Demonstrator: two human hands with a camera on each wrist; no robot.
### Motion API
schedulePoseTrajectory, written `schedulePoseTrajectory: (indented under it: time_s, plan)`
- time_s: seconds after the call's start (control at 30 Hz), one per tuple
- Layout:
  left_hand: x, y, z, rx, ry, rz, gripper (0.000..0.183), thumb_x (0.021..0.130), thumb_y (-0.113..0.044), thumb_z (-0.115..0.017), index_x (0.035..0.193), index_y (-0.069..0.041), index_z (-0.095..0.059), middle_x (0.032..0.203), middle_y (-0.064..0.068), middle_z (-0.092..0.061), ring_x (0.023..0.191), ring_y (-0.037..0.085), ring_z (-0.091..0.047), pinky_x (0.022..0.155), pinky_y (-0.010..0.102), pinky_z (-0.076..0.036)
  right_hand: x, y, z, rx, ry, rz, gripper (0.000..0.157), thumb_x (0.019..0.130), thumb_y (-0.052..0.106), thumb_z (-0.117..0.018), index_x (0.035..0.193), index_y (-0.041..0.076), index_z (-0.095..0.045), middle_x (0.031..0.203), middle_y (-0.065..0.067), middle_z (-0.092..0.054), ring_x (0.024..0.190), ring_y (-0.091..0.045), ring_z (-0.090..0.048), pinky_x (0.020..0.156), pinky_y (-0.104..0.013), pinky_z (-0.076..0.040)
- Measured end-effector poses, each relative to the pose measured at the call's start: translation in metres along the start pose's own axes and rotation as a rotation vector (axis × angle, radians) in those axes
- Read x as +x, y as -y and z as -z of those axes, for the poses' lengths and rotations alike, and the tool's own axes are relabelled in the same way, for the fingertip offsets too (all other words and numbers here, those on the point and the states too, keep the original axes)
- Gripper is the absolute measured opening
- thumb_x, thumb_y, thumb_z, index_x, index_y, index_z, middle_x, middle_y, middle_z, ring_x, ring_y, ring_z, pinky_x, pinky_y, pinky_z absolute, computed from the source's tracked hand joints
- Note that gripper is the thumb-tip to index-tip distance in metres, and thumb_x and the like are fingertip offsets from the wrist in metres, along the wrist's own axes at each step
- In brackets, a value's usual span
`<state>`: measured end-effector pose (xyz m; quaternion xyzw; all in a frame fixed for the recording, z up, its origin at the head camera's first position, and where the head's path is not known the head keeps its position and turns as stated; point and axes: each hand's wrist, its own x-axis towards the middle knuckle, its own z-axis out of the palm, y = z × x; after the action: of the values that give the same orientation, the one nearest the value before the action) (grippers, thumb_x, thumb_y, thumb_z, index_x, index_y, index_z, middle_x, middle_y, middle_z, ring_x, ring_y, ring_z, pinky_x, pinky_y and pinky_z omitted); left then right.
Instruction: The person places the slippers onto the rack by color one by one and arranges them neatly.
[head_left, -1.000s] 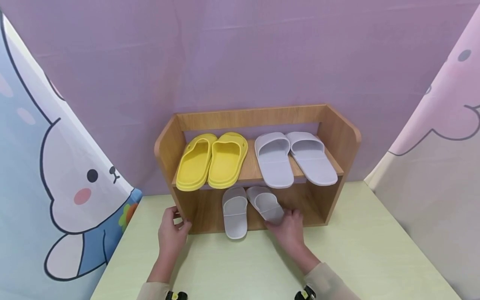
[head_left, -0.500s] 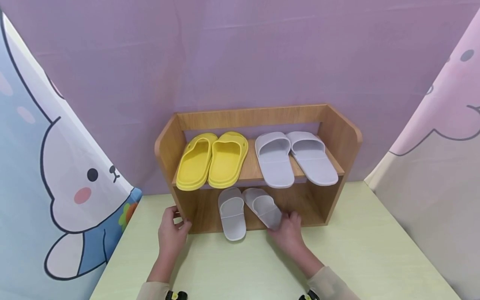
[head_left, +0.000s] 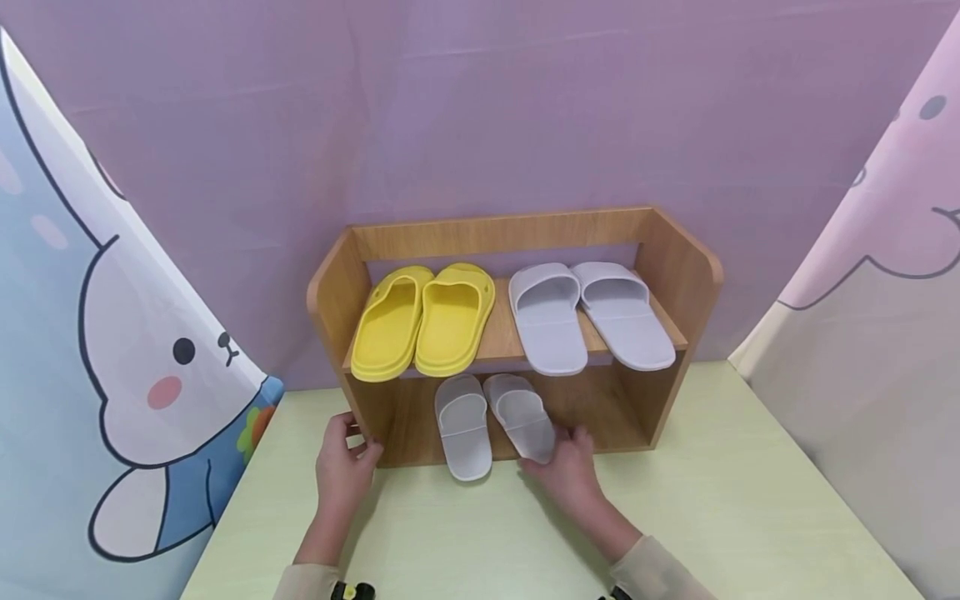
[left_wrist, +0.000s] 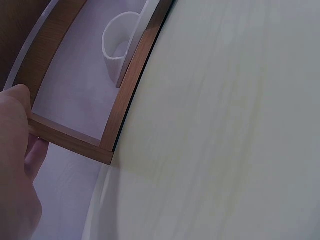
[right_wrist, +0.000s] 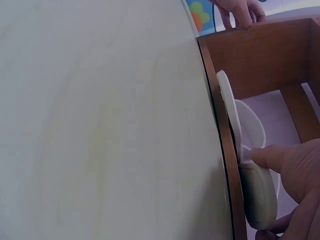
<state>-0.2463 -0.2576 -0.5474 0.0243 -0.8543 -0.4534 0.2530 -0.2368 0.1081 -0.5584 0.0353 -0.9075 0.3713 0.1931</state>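
A two-tier wooden shoe rack [head_left: 498, 237] stands on the table. On its lower shelf lie two grey slippers, a left one [head_left: 463, 433] and a right one [head_left: 522, 417], their heels toward the front edge. My right hand [head_left: 572, 477] pinches the heel of the right slipper, thumb on one side and fingers on the other; the right wrist view shows this slipper's heel [right_wrist: 260, 195] between them. At the rack's left side, my left hand [head_left: 345, 471] grips the front edge of the side panel [left_wrist: 70, 142].
Yellow clogs [head_left: 453, 321] sit on the upper shelf at the left. Pale lilac slippers [head_left: 551, 329] are at the right of that shelf. A purple cloth [head_left: 495, 108] hangs behind, with printed cloths at both sides. The pale table [head_left: 465, 542] extends in front.
My right hand has moved slightly left with the right slipper, whose heel has swung left. The left slipper has shifted a little left and tilted slightly. My left hand has stayed put.
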Motion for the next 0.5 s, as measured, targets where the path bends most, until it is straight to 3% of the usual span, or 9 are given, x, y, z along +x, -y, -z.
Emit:
schedulePoseTrajectory:
  time_s: [0.2, 0.37, 0.5]
  plan:
    - [0.0000, 0.0001, -0.0002, -0.001, -0.001, -0.005, 0.050, 0.092, 0.005, -0.073, 0.138, -0.002, -0.055, 0.131, 0.015, -0.064, 0.122, 0.036, -0.068, 0.093, 0.048, -0.066, -0.0010, 0.0042, -0.0040, 0.068, 0.036, -0.009, 0.081, 0.067, 0.020, -0.106, 0.129, -0.015, -0.068, 0.116, -0.030, -0.061, 0.108, -0.042, -0.058, 0.090, -0.059, -0.060]
    - [0.0004, 0.0000, -0.0002, 0.002, -0.002, -0.003, 0.050, 0.092, 0.005, -0.072, 0.138, -0.002, -0.054, 0.131, 0.015, -0.064, 0.122, 0.035, -0.068, 0.094, 0.049, -0.066, -0.0010, 0.0010, -0.0071, 0.086, 0.061, 0.034, 0.078, 0.067, 0.016, -0.104, 0.132, -0.011, -0.069, 0.118, -0.029, -0.068, 0.110, -0.042, -0.059, 0.090, -0.058, -0.060]
    - [0.0006, -0.0001, -0.0001, -0.004, -0.004, 0.000, 0.050, 0.092, 0.005, -0.072, 0.137, -0.002, -0.055, 0.130, 0.015, -0.064, 0.122, 0.035, -0.068, 0.094, 0.050, -0.066, -0.0029, 0.0022, -0.0056, 0.103, 0.092, 0.027, 0.076, 0.070, 0.013, -0.102, 0.134, -0.010, -0.068, 0.120, -0.029, -0.064, 0.109, -0.041, -0.059, 0.091, -0.058, -0.060]
